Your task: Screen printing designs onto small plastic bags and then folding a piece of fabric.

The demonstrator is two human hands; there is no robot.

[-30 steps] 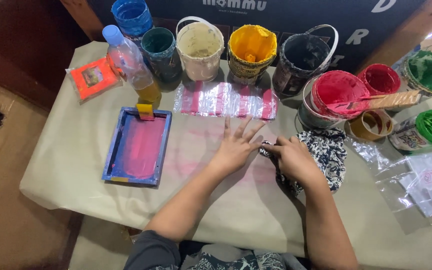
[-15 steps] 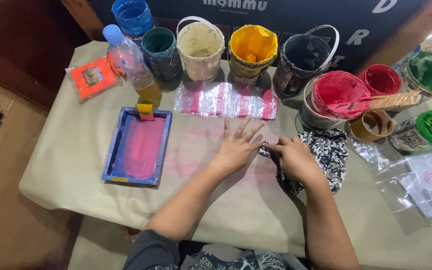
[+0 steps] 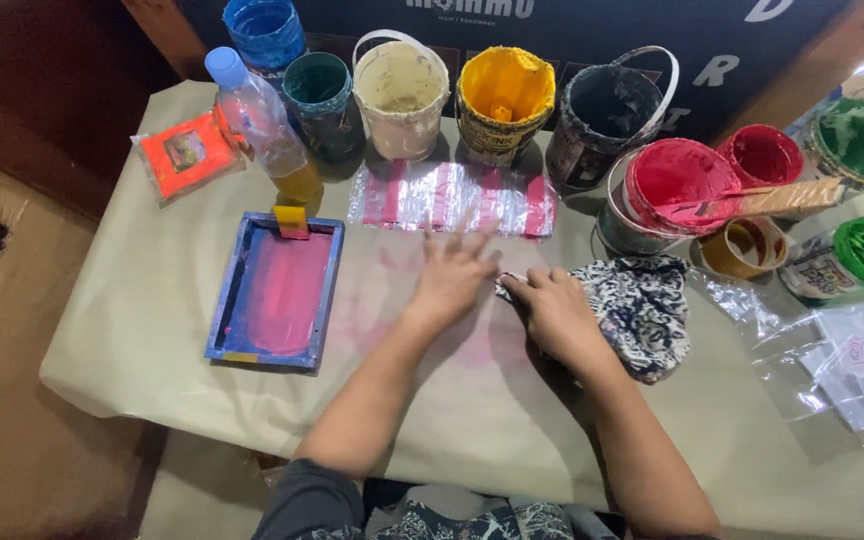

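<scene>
From my head camera, my left hand [image 3: 457, 275] lies flat with fingers spread on the paper-covered tabletop [image 3: 152, 330], holding nothing, its palm on a faint pink smear. My right hand [image 3: 555, 310] is curled just beside it, fingers closed around the edge of a black-and-white patterned cloth [image 3: 642, 305], which trails off to the right across the paper. Just beyond my left fingertips lies a clear plastic sheet with pink stripes [image 3: 452, 197]. To the left sits a blue-framed printing screen [image 3: 277, 290] stained pink, and past it a plastic bottle of yellowish liquid [image 3: 267, 135] and an orange packet [image 3: 187, 152]. Along the far edge stand open ink tubs: blue [image 3: 265, 30], dark teal [image 3: 320, 90], cream [image 3: 402, 88], yellow [image 3: 505, 95], black [image 3: 607, 105]. A wooden spatula [image 3: 772, 198] rests across the red tub [image 3: 672, 180].
</scene>
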